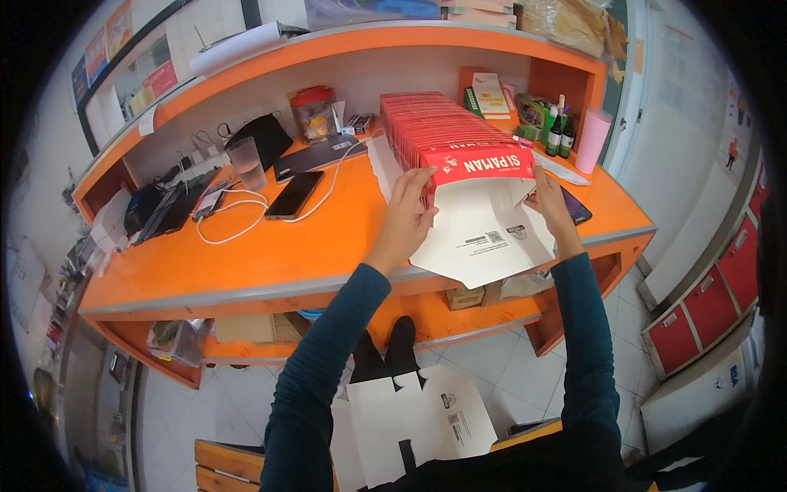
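Two bare hands, well apart from each other, are clamped on opposite sides of one open carton at the near end of a long row of red cartons. On its left edge the left hand grips with fingers by the red panel and thumb lower down; the right hand grasps the right side flap, though some of its fingertips are hidden. The held carton's red panel stands nearest the row, and its white panel spreads from there toward the person, reaching the front edge of the orange desk. Left of the row lie a black phone and a looped white cable, with a clear cup farther left. Right of the row stand small green bottles and, beyond them, a pink tumbler. Below the row, nearer the person's body, a flat white carton sheet lies across the lap.
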Demonstrator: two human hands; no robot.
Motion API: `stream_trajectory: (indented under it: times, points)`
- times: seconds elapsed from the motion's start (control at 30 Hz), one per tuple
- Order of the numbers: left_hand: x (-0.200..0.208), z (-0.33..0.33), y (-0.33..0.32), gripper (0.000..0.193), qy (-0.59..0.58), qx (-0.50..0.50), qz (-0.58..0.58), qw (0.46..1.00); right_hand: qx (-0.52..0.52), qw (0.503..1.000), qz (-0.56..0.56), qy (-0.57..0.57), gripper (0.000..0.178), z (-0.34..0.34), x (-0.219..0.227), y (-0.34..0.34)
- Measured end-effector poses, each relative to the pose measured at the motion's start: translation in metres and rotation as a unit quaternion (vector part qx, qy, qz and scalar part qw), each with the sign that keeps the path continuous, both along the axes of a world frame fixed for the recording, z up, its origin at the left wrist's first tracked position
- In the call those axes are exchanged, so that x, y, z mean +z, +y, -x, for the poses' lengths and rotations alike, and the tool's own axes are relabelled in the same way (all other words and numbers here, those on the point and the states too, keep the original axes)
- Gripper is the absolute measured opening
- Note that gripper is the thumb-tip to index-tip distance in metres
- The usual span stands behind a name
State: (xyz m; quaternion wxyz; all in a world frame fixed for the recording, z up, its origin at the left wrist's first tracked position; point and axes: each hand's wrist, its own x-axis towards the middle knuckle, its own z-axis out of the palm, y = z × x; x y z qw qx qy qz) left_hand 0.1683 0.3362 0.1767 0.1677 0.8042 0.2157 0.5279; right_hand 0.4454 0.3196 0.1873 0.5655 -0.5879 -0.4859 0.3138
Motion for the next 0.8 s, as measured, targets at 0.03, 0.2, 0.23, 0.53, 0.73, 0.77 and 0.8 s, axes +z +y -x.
stream_trajectory:
  times: [0.03, 0.2, 0.23, 0.53, 0.73, 0.77, 0.8]
  points:
    - [0.002, -0.004, -0.004, 0.062, -0.01, -0.019, 0.041, 0.999, -0.015, 1.0, 0.01, -0.017, 0.058, -0.005, 0.0, 0.003]
    - [-0.006, -0.009, -0.009, 0.059, 0.011, 0.053, -0.079, 0.995, -0.277, 0.81, -0.346, -0.384, 0.039, 0.047, 0.007, -0.008]
    - [-0.006, -0.009, -0.011, 0.059, 0.012, 0.061, -0.093, 0.994, -0.243, 0.766, -0.435, -0.407, 0.039, 0.074, 0.015, -0.017]
    - [0.016, -0.006, 0.039, 0.036, -0.016, 0.047, -0.062, 0.997, -0.158, 0.741, -0.377, -0.533, 0.035, 0.134, 0.004, -0.01]
    - [0.026, -0.01, 0.055, 0.035, 0.097, 0.105, -0.145, 0.979, -0.142, 0.728, -0.389, -0.547, 0.032, 0.121, 0.007, -0.01]
    - [0.028, -0.012, 0.054, 0.034, 0.098, 0.113, -0.147, 0.978, -0.139, 0.732, -0.385, -0.544, 0.032, 0.119, 0.008, -0.011]
    - [0.028, -0.012, 0.052, 0.034, 0.101, 0.124, -0.149, 0.976, -0.133, 0.738, -0.383, -0.54, 0.032, 0.12, 0.009, -0.012]
